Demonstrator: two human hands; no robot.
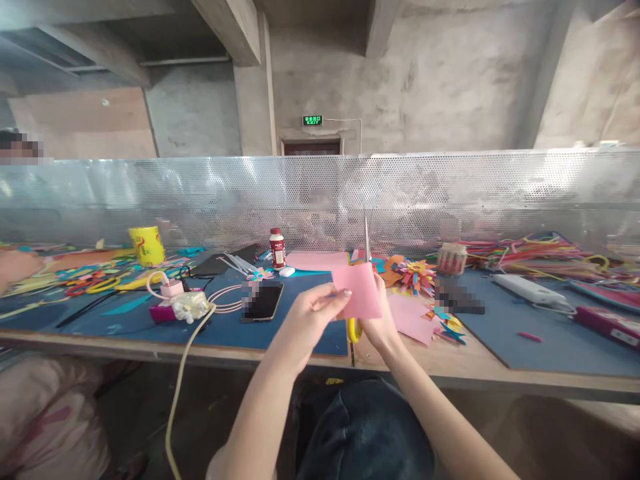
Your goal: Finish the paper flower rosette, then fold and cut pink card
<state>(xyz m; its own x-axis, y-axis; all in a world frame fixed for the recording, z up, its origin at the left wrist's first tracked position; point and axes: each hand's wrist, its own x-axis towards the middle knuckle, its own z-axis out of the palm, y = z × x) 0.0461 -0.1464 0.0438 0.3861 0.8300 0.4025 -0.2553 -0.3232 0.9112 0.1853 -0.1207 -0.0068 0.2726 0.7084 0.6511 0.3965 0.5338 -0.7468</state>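
Between thumb and fingers, my left hand (320, 307) pinches a square of pink paper (357, 291) upright in front of me. My right hand (380, 327) is closed behind that paper, around scissors with yellow handles (354, 331). Their metal blades (367, 240) point upward above the paper's top edge; the paper hides most of the right fingers. Just right of my hands, a larger pink sheet (413, 317) lies on the table. Beyond it rests a flower of many-coloured paper (416, 277). Small cut scraps (450, 327) are scattered beside the sheet.
Leftward are a phone (265, 302), a power strip with cable (190, 305), a yellow tub (147, 246) and a red-and-white bottle (277, 249). Coloured pipe cleaners (520, 257) lie right. A perforated metal screen (225, 193) borders the back. Another person's hand (17, 267) shows far left.
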